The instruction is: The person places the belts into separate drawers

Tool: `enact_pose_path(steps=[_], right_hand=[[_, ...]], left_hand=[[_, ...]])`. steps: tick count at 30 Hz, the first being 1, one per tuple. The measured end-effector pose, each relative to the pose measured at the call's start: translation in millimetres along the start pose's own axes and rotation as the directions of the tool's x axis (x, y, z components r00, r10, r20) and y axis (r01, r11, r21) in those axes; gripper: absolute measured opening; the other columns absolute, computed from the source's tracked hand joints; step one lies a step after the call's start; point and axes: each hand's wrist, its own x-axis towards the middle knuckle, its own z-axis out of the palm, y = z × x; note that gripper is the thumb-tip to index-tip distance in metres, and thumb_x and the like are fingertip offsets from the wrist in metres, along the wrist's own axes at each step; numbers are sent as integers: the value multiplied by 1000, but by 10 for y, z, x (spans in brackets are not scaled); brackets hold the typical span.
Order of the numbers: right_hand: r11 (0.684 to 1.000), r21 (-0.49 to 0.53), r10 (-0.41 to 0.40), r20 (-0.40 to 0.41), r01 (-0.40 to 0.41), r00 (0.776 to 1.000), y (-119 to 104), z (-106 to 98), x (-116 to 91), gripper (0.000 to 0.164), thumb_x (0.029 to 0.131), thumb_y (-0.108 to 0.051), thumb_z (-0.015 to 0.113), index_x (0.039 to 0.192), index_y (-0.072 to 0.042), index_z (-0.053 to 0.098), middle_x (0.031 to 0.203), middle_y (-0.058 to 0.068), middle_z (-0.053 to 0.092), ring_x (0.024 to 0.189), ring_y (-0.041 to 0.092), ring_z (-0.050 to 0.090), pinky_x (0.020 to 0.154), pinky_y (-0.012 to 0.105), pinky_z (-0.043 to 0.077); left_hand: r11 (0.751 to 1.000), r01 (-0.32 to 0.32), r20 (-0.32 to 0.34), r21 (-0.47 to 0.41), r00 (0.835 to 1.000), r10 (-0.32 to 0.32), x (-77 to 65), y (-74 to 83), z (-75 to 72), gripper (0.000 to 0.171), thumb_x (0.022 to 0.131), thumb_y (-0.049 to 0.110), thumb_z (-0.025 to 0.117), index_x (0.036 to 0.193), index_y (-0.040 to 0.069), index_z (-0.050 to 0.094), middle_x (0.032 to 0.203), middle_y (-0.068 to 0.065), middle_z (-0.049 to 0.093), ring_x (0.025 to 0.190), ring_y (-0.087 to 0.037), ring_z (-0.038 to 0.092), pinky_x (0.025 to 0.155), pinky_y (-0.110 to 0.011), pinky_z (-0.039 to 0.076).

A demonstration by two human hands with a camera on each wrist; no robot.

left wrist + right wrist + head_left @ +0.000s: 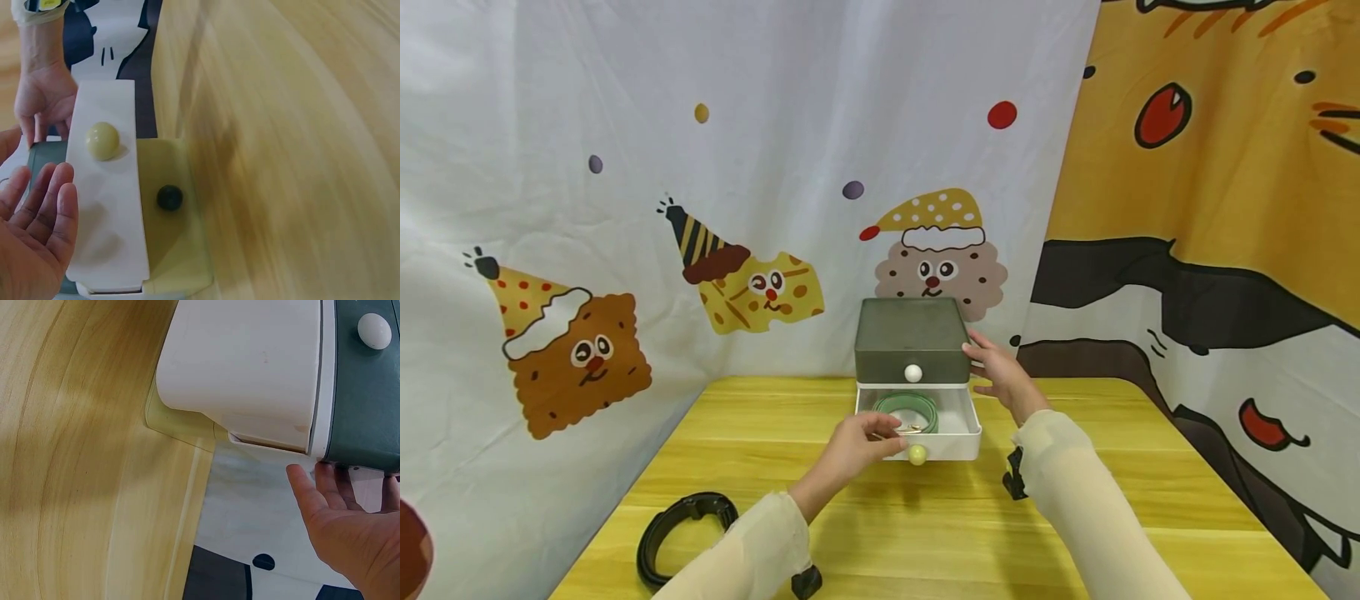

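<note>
A small drawer unit (913, 325) with a dark green top section stands on the table, its white middle drawer (955, 447) pulled out. Inside the drawer lies a coiled green belt (931, 410) with a gold-coloured buckle. My left hand (857, 442) is over the drawer's front left edge, by the yellow knob (102, 141), fingers loosely bent and parted; whether they touch the buckle is hard to tell. With extended fingers, my right hand (1002, 375) touches the right side of the green section, as the right wrist view also shows.
A coiled black belt (651, 537) lies on the table at the front left, partly behind my left sleeve. Below the white drawer is a yellowish bottom drawer (169, 250) with a dark knob (169, 197). A printed curtain (790, 167) hangs behind the table.
</note>
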Motion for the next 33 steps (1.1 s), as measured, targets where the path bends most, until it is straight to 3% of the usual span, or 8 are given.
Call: enact_pose_path(steps=[10,18,25,33], right_hand=[[1000,-17,19,-16,-19,1000,-11,15,17,64,105,-36,48,160,-32,14,164,10,15,147,38,21,113,63,21],[1000,-11,13,-11,-13,1000,-7,14,15,64,105,-35,48,160,-31,14,164,10,14,147,39,21,113,63,21],[999,-7,32,-26,-32,999,-18,10,8,64,105,-36,48,160,-32,15,165,9,14,147,38,22,113,62,21],[999,-16,30,-22,-30,999,-16,8,7,63,106,-35,46,160,-32,15,165,9,14,147,37,22,113,62,22]], left_hand=[[999,-42,-22,31,999,43,-57,-102,114,25,85,16,80,104,0,72,88,-3,71,77,-14,63,69,-27,53],[999,-2,-23,35,1000,3,-101,-192,207,25,84,18,81,103,3,72,88,-1,70,77,-13,63,68,-27,53],[997,-50,-39,54,998,52,-88,-278,300,22,85,14,80,102,3,73,88,-3,71,78,-13,64,70,-27,54],[998,-54,-64,41,996,56,-98,-329,380,25,84,12,80,104,3,71,93,-6,70,82,-16,65,70,-25,53]])
